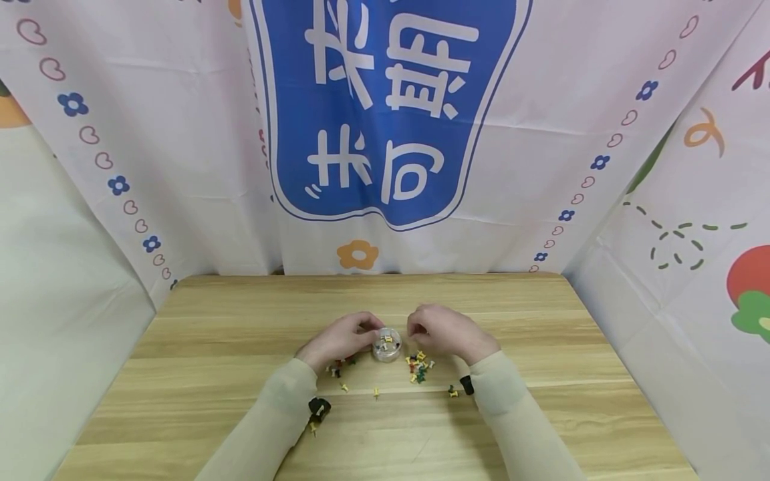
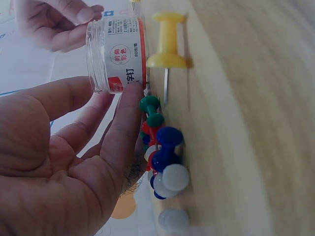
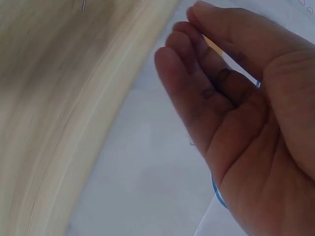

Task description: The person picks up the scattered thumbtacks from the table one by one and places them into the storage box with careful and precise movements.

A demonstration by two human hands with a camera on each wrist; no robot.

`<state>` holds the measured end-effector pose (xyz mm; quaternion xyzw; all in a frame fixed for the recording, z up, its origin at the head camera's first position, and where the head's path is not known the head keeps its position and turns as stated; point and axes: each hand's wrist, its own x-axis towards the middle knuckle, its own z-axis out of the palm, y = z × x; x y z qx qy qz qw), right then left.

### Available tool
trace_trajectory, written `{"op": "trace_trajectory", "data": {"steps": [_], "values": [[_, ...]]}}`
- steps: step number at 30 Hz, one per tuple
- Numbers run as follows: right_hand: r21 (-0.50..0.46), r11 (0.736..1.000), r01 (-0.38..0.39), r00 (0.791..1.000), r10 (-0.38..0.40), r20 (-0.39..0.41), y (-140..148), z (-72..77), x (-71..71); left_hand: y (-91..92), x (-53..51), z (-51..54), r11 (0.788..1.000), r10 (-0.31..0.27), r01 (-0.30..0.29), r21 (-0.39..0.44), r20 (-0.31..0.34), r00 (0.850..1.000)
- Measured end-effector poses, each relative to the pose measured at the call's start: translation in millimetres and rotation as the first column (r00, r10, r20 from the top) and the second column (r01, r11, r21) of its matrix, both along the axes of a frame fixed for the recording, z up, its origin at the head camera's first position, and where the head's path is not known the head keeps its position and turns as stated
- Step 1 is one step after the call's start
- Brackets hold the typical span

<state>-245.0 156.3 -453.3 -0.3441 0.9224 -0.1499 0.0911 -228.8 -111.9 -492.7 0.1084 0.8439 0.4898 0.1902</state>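
Note:
A small clear jar (image 1: 387, 349) with a white-and-red label stands on the table, mouth up, with several push pins inside. My left hand (image 1: 343, 341) holds the jar from its left side; in the left wrist view the fingers lie along the label (image 2: 118, 54). To the jar's right, my right hand (image 1: 448, 331) hovers close by with loosely bent fingers. In the right wrist view nothing shows between its fingers (image 3: 172, 73). Loose push pins (image 1: 420, 367) in mixed colours lie below the right hand, and more pins (image 1: 338, 367) lie by the left wrist.
Single yellow pins (image 1: 376, 393) lie in front of the jar, and a couple of pins (image 1: 453, 393) sit near the right wrist. The wooden table (image 1: 240, 300) ends at a printed curtain (image 1: 313, 247) behind. Pin points stick out among the scattered pins.

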Motion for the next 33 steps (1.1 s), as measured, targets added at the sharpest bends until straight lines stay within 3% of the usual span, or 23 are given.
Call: {"op": "trace_trajectory", "data": {"steps": [9,19,33], "values": [[0.016,1.0,-0.011,0.996,0.01,0.084,5.2,-4.6,-1.8,0.1,-0.1,-0.2,1.0,0.003,-0.003,-0.003,-0.004,1.0],[0.034,0.999,0.036,0.972,-0.043,0.23,7.4,-5.0,2.1,0.4,0.2,-0.3,1.0,0.007,-0.008,0.027,0.016,1.0],[0.053,0.995,0.081,0.967,-0.091,0.239,6.8,-11.5,0.4,0.4,-0.6,-1.5,1.0,0.005,-0.005,0.02,0.01,1.0]]}}
